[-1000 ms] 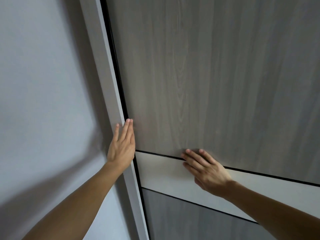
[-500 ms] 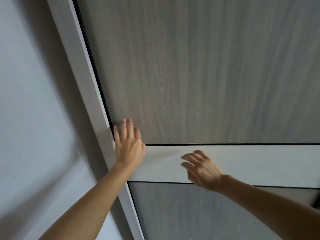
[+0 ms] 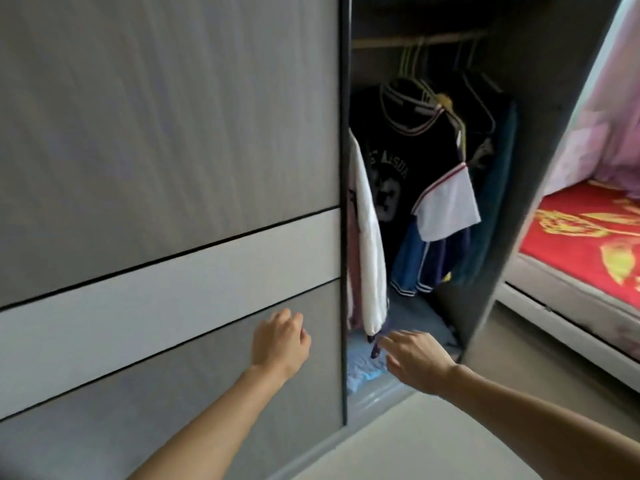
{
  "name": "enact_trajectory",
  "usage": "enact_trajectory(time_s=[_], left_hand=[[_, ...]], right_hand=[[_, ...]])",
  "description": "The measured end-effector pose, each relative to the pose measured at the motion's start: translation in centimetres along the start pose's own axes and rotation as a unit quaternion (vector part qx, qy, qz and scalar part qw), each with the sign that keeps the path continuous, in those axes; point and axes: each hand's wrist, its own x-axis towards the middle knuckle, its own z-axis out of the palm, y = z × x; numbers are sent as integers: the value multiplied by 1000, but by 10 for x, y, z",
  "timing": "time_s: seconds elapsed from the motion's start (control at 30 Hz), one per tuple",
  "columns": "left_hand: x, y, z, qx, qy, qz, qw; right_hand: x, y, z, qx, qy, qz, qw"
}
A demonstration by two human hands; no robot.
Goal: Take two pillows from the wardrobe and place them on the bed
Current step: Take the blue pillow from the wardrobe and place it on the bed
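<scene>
Both hands (image 3: 280, 344) reach toward wardrobe (image 3: 540, 168)

My view: wardrobe door (image 3: 166, 133) grey woodgrain, white band; jersey (image 3: 405, 161) dark navy, pale lettering; bedspread (image 3: 585, 233) red, gold pattern.

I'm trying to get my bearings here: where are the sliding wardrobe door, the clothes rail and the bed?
sliding wardrobe door (image 3: 166, 133): head view, upper wood-grain panel.
clothes rail (image 3: 415, 39): head view, bare stretch above the hangers.
bed (image 3: 581, 237): head view, red patterned cover.
</scene>
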Motion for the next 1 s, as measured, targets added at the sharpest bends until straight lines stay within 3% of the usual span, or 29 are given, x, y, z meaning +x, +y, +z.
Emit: enact_trajectory(time_s=[0.17, 0.37, 0.6, 1.0], left_hand=[[24, 124, 76, -33, -85, 34, 995], [44, 202, 152, -23, -183, 41, 982], [93, 233, 253, -10, -287, 49, 957], [185, 260, 452, -80, -377, -61, 921]], right_hand=[[-74, 105, 31, 14, -49, 93, 994], [-105, 190, 71, 35, -107, 138, 984], [-68, 271, 146, 40, -159, 149, 975], [64, 396, 332, 48, -255, 104, 960]])
